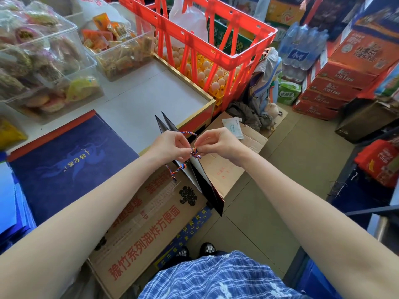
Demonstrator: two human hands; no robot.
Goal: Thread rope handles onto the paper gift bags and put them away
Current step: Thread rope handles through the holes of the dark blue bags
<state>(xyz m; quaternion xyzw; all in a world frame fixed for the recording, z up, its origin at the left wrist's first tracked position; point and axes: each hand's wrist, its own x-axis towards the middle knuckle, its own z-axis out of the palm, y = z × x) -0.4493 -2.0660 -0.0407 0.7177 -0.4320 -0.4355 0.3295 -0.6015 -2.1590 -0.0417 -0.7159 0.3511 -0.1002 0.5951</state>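
Nearest you, a flattened cardboard box [151, 229] with red print lies on the floor by your feet, under your forearms. Above it, held in mid-air, is a dark folded gift bag [199, 175], edge-on to you, its far corners pointing up toward the table. Your left hand [170, 145] and right hand [218, 143] meet just over the bag's upper edge, fingertips almost touching. Both pinch a twisted blue, orange and white rope handle [194, 152] at a knot between them. One loop of rope arcs over from your left hand; another end hangs below your left wrist, with a second knot against the bag's side.

To your left, a stack of flat dark blue bags [64, 160] lies on the table [151, 104], whose gold-trimmed corner sits just beyond your hands. Bare tile floor [280, 190] opens to your right. Further back, clear bins of snacks [38, 61] fill the table's left side, a red crate [207, 35] stands over trays of eggs, and red cartons [336, 87] are stacked at far right.
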